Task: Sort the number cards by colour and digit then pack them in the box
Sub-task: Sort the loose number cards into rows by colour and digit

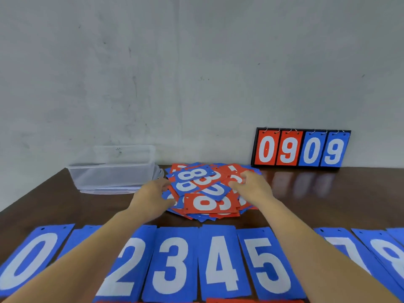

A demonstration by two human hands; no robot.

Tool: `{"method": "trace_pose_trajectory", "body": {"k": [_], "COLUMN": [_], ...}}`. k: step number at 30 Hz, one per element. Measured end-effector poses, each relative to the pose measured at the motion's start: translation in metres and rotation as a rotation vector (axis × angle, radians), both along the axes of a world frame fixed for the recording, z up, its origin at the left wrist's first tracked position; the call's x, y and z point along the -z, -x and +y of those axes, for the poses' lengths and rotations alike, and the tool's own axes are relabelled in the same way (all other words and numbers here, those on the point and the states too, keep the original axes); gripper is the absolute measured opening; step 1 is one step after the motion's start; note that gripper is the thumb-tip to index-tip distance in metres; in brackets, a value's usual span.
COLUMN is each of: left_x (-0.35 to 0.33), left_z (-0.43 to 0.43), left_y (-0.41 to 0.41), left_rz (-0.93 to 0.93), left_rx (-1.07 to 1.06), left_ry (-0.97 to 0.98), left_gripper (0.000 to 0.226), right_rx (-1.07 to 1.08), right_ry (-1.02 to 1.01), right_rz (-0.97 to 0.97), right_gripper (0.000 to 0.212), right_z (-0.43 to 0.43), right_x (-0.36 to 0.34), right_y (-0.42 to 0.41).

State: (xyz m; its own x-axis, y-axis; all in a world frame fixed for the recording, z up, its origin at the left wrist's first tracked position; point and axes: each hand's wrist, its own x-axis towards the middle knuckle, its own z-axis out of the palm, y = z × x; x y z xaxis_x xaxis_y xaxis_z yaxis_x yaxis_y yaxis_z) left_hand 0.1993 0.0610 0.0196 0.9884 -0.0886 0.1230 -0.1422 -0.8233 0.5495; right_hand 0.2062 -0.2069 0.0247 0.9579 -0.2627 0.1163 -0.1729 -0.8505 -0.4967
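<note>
Head view: card pile (205,193) sits between left hand (153,196) and right hand (254,189) fingers (237,184).

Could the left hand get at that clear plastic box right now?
Probably yes. The left hand touches the left edge of the card pile, and the clear box stands close by on its left, with only bare table between them.

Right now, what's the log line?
sorting | left hand: on card pile | right hand: on card pile | box: no cards yet

Even, soft light; slight blur, wide-angle bending at edges.
</note>
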Motion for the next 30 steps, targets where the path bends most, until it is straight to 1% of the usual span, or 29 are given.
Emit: {"method": "trace_pose_trajectory", "body": {"k": [2, 4, 6, 8, 9, 12, 14, 16, 18, 21, 23, 26, 28, 29, 30], "left_x": [0.007, 0.013, 0.018, 0.024, 0.027, 0.034, 0.037, 0.038, 0.038, 0.037, 0.034, 0.029, 0.025, 0.022, 0.019], "left_z": [0.002, 0.004, 0.004, 0.004, 0.004, 0.007, 0.009, 0.01, 0.011, 0.012, 0.01, 0.008, 0.006, 0.006, 0.004], "left_y": [-0.011, -0.021, -0.03, -0.037, -0.039, -0.047, -0.049, -0.05, -0.051, -0.05, -0.049, -0.047, -0.047, -0.047, -0.046], "left_rz": [0.005, 0.009, 0.013, 0.01, 0.01, 0.013, 0.01, 0.005, 0.001, 0.009, 0.013, 0.022, 0.007, 0.0, -0.006], "left_rx": [0.008, 0.017, 0.011, 0.007, 0.008, 0.022, 0.027, 0.028, 0.028, 0.028, 0.029, 0.031, 0.039, 0.041, 0.042], "left_ry": [0.006, 0.013, 0.031, 0.057, 0.069, 0.083, 0.086, 0.085, 0.076, 0.069, 0.065, 0.079, 0.085, 0.096, 0.119], "left_gripper": [0.063, 0.063, 0.061, 0.061, 0.061, 0.059, 0.057, 0.056, 0.055, 0.054, 0.053, 0.055, 0.056, 0.056, 0.056], "right_rx": [-0.006, 0.01, 0.029, 0.056, 0.075, 0.118, 0.132, 0.165, 0.191, 0.211, 0.184, 0.09, 0.056, 0.042, 0.019], "right_ry": [-0.026, -0.054, -0.017, 0.016, 0.01, -0.004, 0.047, 0.107, 0.125, 0.081, 0.046, -0.16, -0.284, -0.343, -0.415], "right_rz": [0.018, 0.017, 0.051, 0.085, 0.087, 0.107, 0.141, 0.126, 0.096, 0.046, -0.054, -0.18, -0.245, -0.276, -0.297], "right_gripper": [0.05, 0.052, 0.065, 0.089, 0.098, 0.109, 0.112, 0.107, 0.097, 0.081, 0.067, 0.044, 0.025, 0.021, 0.021], "right_z": [0.013, 0.024, 0.032, 0.039, 0.042, 0.05, 0.054, 0.056, 0.055, 0.051, 0.047, 0.035, 0.025, 0.02, 0.016], "right_x": [0.006, 0.011, 0.015, 0.018, 0.019, 0.027, 0.036, 0.043, 0.043, 0.04, 0.038, 0.036, 0.029, 0.024, 0.016], "right_y": [-0.018, -0.038, -0.059, -0.08, -0.089, -0.114, -0.125, -0.131, -0.132, -0.131, -0.129, -0.125, -0.118, -0.114, -0.108]}}
